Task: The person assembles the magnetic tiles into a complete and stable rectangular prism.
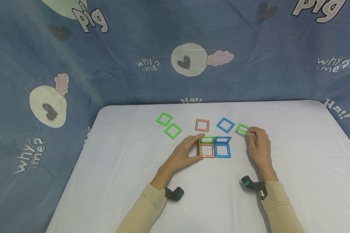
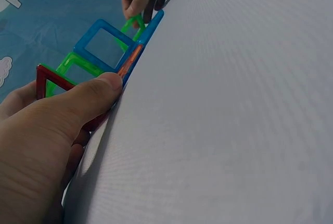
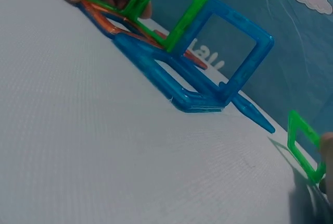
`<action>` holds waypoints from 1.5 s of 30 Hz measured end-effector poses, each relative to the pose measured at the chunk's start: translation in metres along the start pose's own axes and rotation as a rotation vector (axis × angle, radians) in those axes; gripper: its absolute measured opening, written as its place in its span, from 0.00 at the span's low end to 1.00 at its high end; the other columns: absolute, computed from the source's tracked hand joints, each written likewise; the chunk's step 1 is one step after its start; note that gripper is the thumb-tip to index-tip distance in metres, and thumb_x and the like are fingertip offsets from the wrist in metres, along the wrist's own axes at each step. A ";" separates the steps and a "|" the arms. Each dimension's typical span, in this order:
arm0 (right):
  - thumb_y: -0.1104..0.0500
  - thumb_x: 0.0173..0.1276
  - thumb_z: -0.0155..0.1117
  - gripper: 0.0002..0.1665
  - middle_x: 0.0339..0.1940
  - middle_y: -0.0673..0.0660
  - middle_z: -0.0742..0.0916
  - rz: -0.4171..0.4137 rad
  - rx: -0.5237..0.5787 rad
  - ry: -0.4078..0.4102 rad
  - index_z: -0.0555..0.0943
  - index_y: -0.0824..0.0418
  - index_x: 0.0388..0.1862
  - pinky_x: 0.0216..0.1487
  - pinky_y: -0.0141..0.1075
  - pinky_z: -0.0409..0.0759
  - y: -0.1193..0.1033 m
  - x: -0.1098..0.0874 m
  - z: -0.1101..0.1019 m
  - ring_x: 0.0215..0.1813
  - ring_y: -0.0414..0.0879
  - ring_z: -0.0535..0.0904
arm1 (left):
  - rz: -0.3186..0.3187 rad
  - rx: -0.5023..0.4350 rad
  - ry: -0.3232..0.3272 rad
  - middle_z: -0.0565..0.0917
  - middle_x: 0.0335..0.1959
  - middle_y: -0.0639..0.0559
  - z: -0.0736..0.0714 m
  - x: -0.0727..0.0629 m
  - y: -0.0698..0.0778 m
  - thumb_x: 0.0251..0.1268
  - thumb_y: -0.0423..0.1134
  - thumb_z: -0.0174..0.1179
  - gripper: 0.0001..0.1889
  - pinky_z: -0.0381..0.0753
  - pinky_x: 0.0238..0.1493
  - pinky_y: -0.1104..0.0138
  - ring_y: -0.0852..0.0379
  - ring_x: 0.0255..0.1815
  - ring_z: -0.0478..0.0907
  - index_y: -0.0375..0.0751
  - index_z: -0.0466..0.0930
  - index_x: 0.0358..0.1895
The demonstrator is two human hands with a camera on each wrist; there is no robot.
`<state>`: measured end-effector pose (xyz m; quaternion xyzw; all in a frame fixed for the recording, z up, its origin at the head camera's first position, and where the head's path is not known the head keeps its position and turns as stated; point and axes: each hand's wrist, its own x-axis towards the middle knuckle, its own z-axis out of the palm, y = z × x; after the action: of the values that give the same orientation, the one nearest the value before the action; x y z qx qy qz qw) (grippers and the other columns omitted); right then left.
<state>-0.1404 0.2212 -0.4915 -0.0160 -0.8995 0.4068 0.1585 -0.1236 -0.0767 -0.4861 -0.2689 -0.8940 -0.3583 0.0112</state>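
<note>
The right hand [image 1: 259,142] pinches a green tile [image 1: 243,129], to the right of the joined tiles [image 1: 214,150], whose left end the left hand [image 1: 180,156] grips. The step in hand seems to be adding this tile; the next move would call for careful edge alignment.

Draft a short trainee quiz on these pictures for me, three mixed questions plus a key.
1. What does the right grip hold?

2. True or false: the loose orange square lies to the left of the loose blue square.

3. What colour is the raised square along the far edge of the flat orange square?
a) blue
b) green
c) orange

Key:
1. A green square.
2. True.
3. b, the raised green square.
</note>
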 end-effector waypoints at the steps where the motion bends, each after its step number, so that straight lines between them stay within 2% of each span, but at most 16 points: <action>1: 0.57 0.75 0.47 0.15 0.56 0.66 0.77 0.006 0.015 0.010 0.73 0.67 0.51 0.63 0.54 0.65 -0.001 0.000 0.000 0.59 0.60 0.71 | 0.000 0.000 0.000 0.73 0.59 0.60 0.000 0.000 0.000 0.52 0.48 0.70 0.45 0.74 0.61 0.65 0.63 0.56 0.71 0.68 0.53 0.71; 4: 0.54 0.75 0.47 0.18 0.50 0.63 0.79 0.037 0.052 0.051 0.74 0.66 0.52 0.49 0.38 0.74 -0.002 -0.001 -0.002 0.47 0.49 0.76 | 0.004 0.002 -0.001 0.73 0.58 0.60 0.000 0.000 0.000 0.52 0.47 0.70 0.45 0.74 0.61 0.65 0.63 0.55 0.71 0.68 0.53 0.71; 6: 0.51 0.75 0.47 0.20 0.46 0.61 0.81 0.064 0.082 0.078 0.75 0.64 0.52 0.39 0.28 0.71 -0.003 -0.001 -0.003 0.39 0.40 0.75 | 0.008 0.002 0.000 0.73 0.58 0.60 0.000 0.000 -0.001 0.52 0.47 0.70 0.44 0.75 0.60 0.65 0.63 0.55 0.71 0.68 0.53 0.71; 9: 0.49 0.74 0.48 0.21 0.41 0.61 0.84 0.100 0.135 0.114 0.76 0.63 0.51 0.34 0.20 0.69 -0.002 -0.001 -0.003 0.33 0.30 0.74 | 0.011 0.001 0.000 0.73 0.58 0.61 0.000 0.000 -0.001 0.52 0.47 0.70 0.44 0.75 0.60 0.65 0.64 0.54 0.71 0.67 0.53 0.71; 11: 0.49 0.74 0.49 0.20 0.38 0.61 0.85 0.115 0.177 0.129 0.76 0.63 0.51 0.35 0.17 0.70 -0.002 0.000 -0.003 0.32 0.26 0.75 | 0.009 -0.001 -0.001 0.73 0.58 0.61 0.000 0.000 -0.001 0.52 0.47 0.70 0.44 0.75 0.60 0.66 0.64 0.54 0.71 0.66 0.53 0.72; 14: 0.50 0.73 0.50 0.19 0.38 0.60 0.85 0.109 0.240 0.140 0.76 0.63 0.50 0.38 0.16 0.74 -0.003 0.000 -0.002 0.32 0.27 0.78 | 0.003 -0.004 -0.003 0.73 0.58 0.61 0.000 0.000 -0.001 0.52 0.48 0.70 0.44 0.75 0.60 0.66 0.64 0.55 0.71 0.66 0.53 0.72; 17: 0.55 0.73 0.52 0.18 0.40 0.56 0.83 0.086 0.312 0.133 0.74 0.68 0.52 0.41 0.18 0.78 -0.017 -0.003 -0.008 0.34 0.28 0.79 | -0.001 -0.008 -0.002 0.73 0.58 0.62 0.000 0.000 -0.001 0.52 0.48 0.70 0.44 0.74 0.61 0.66 0.65 0.55 0.71 0.66 0.53 0.72; 20: 0.62 0.72 0.53 0.17 0.41 0.51 0.80 0.060 0.398 0.151 0.71 0.73 0.53 0.40 0.21 0.80 -0.028 -0.005 -0.014 0.33 0.31 0.80 | -0.002 -0.005 -0.001 0.73 0.58 0.62 0.000 0.000 0.000 0.53 0.48 0.69 0.44 0.74 0.61 0.66 0.65 0.56 0.70 0.67 0.53 0.72; 22: 0.64 0.71 0.53 0.17 0.39 0.48 0.80 0.056 0.441 0.175 0.71 0.75 0.52 0.37 0.22 0.81 -0.028 -0.005 -0.014 0.31 0.32 0.80 | -0.001 -0.003 -0.001 0.73 0.58 0.62 0.000 0.000 0.000 0.53 0.48 0.69 0.44 0.74 0.62 0.66 0.65 0.56 0.70 0.67 0.53 0.72; 25: 0.61 0.71 0.54 0.16 0.38 0.48 0.81 0.078 0.430 0.191 0.74 0.73 0.50 0.34 0.21 0.80 -0.016 -0.002 -0.009 0.28 0.32 0.79 | -0.002 0.000 -0.003 0.73 0.58 0.61 0.001 0.000 -0.001 0.53 0.48 0.69 0.44 0.74 0.61 0.66 0.65 0.55 0.70 0.67 0.52 0.72; 29: 0.57 0.72 0.53 0.16 0.42 0.53 0.83 0.120 0.333 0.142 0.77 0.65 0.53 0.35 0.19 0.79 -0.005 0.000 -0.002 0.30 0.29 0.79 | 0.001 0.005 -0.002 0.73 0.56 0.61 0.001 0.000 -0.001 0.53 0.48 0.69 0.45 0.75 0.60 0.66 0.65 0.53 0.70 0.68 0.52 0.72; 33: 0.59 0.73 0.52 0.16 0.50 0.56 0.81 0.131 0.249 0.090 0.75 0.59 0.57 0.37 0.17 0.77 -0.002 0.000 -0.001 0.35 0.28 0.77 | 0.005 0.009 -0.001 0.74 0.56 0.61 0.000 0.000 -0.001 0.53 0.48 0.69 0.45 0.75 0.59 0.65 0.65 0.52 0.70 0.68 0.52 0.72; 37: 0.57 0.71 0.55 0.15 0.48 0.55 0.83 0.126 0.156 0.074 0.76 0.59 0.53 0.40 0.17 0.73 -0.003 -0.002 -0.001 0.38 0.28 0.74 | -0.005 0.002 -0.007 0.73 0.57 0.61 0.000 0.000 0.000 0.53 0.48 0.69 0.45 0.75 0.60 0.65 0.65 0.53 0.70 0.68 0.52 0.72; 40: 0.54 0.70 0.58 0.16 0.46 0.56 0.85 0.110 0.135 0.072 0.76 0.59 0.53 0.44 0.17 0.72 -0.004 -0.002 0.000 0.41 0.27 0.73 | -0.011 -0.002 -0.011 0.73 0.57 0.61 0.000 0.000 0.000 0.53 0.48 0.69 0.45 0.74 0.61 0.65 0.65 0.54 0.70 0.69 0.52 0.72; 45: 0.52 0.67 0.60 0.20 0.45 0.58 0.86 0.084 0.166 0.065 0.74 0.60 0.54 0.46 0.17 0.72 -0.004 -0.003 0.000 0.41 0.26 0.74 | -0.010 -0.001 -0.009 0.73 0.57 0.60 0.000 0.000 0.000 0.53 0.48 0.69 0.45 0.75 0.60 0.65 0.64 0.55 0.70 0.70 0.51 0.71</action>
<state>-0.1374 0.2183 -0.4894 -0.0539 -0.8557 0.4853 0.1714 -0.1237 -0.0767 -0.4858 -0.2661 -0.8951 -0.3577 0.0052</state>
